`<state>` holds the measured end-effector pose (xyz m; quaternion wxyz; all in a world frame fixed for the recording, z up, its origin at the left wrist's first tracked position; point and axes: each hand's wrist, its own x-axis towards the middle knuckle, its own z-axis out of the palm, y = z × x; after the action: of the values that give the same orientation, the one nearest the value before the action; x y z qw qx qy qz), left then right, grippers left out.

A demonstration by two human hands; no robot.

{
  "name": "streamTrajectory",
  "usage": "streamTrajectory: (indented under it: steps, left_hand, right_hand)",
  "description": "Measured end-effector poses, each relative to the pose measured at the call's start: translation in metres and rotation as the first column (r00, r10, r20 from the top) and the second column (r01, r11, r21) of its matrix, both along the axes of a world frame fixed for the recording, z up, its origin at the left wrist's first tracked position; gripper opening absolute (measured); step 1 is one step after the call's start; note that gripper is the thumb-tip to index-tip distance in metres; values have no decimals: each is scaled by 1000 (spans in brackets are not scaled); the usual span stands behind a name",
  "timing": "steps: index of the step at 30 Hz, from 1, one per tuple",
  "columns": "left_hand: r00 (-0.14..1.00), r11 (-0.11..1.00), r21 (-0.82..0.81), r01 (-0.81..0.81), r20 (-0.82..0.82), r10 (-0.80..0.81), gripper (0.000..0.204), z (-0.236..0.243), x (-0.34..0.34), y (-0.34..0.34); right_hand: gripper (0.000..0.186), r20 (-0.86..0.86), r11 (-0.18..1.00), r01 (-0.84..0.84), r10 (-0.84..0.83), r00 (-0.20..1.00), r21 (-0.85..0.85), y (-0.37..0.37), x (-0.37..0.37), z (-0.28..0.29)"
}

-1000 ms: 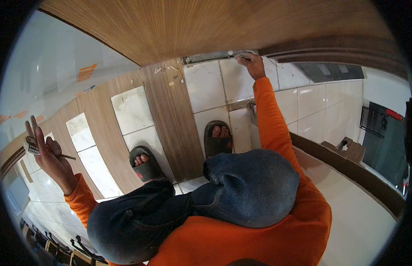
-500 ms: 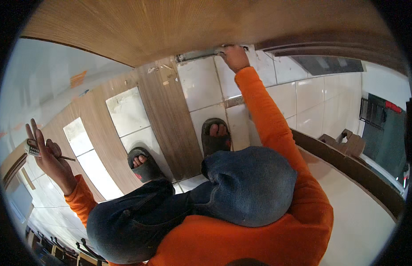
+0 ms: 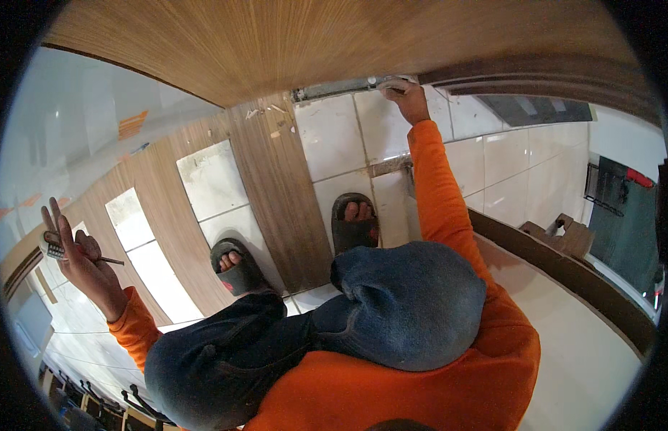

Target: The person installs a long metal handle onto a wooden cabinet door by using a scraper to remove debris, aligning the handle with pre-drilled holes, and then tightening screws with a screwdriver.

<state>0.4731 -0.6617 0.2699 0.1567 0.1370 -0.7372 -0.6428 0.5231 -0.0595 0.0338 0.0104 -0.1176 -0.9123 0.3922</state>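
My left hand [image 3: 80,253] is raised at the left with two fingers stretched out. The other fingers are curled round a screwdriver-like tool [image 3: 54,248] with a pale ribbed handle and a thin dark shaft. My right hand [image 3: 411,104] reaches far forward to the foot of a large brown wood-grain panel [image 3: 291,43]. Its fingers are curled there, near a grey strip [image 3: 334,89] along the tiles. What those fingers hold, if anything, I cannot make out.
Wood-look planks [image 3: 276,179] lie across white floor tiles [image 3: 334,136], with small chips [image 3: 275,122] scattered near the panel. My sandalled feet [image 3: 355,223] rest on the floor. To the right are a dark board edge [image 3: 564,273] and a brown block [image 3: 567,237].
My right hand has shifted to the right along the panel's foot, uncovering more of the grey strip. My left hand still grips the tool in nearly the same place.
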Motion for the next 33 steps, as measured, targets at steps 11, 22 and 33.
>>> streamTrajectory:
  steps: [11, 22, 33]
  left_hand:
    - [999, 999, -21, 32, 19, -31, 42, 0, -5, 0]
    - [1000, 1000, -12, 14, 14, -14, 39, -1, 3, -10]
    - [999, 999, -11, 32, -7, -32, 48, 11, 6, 1]
  right_hand:
    - [24, 50, 833, -220, 227, 973, 508, -23, -23, 6]
    - [18, -7, 901, 12, -10, 1000, 434, -43, -10, 9]
    - [21, -19, 995, 17, -19, 1000, -100, -6, 3, -8]
